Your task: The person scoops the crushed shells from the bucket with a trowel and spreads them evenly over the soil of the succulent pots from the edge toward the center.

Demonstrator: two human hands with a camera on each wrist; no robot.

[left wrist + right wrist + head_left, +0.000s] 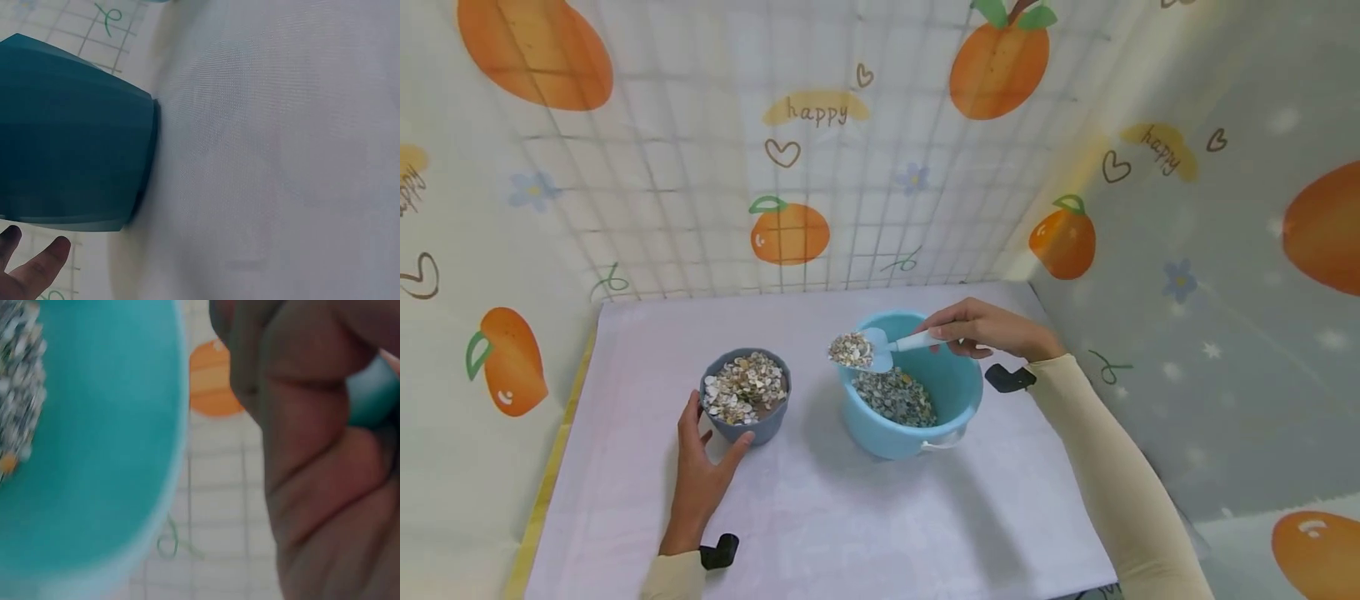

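My right hand grips the white handle of a small light-blue shovel above the blue bucket. A heap of small shell-like bits fills the shovel's blade, which reaches past the bucket's left rim. More grey and white bits lie in the bottom of the bucket. Around the grey-blue pot, my left hand has its fingers at the left side and its thumb at the front. Pale flat bits nearly fill this pot. In the left wrist view, two fingertips show beside the faceted pot.
Both containers stand on a table with a white cloth, the pot left of the bucket. The bucket's handle hangs down at its front right. Curtains printed with oranges enclose the table at the back and sides, with a wire grid at the back.
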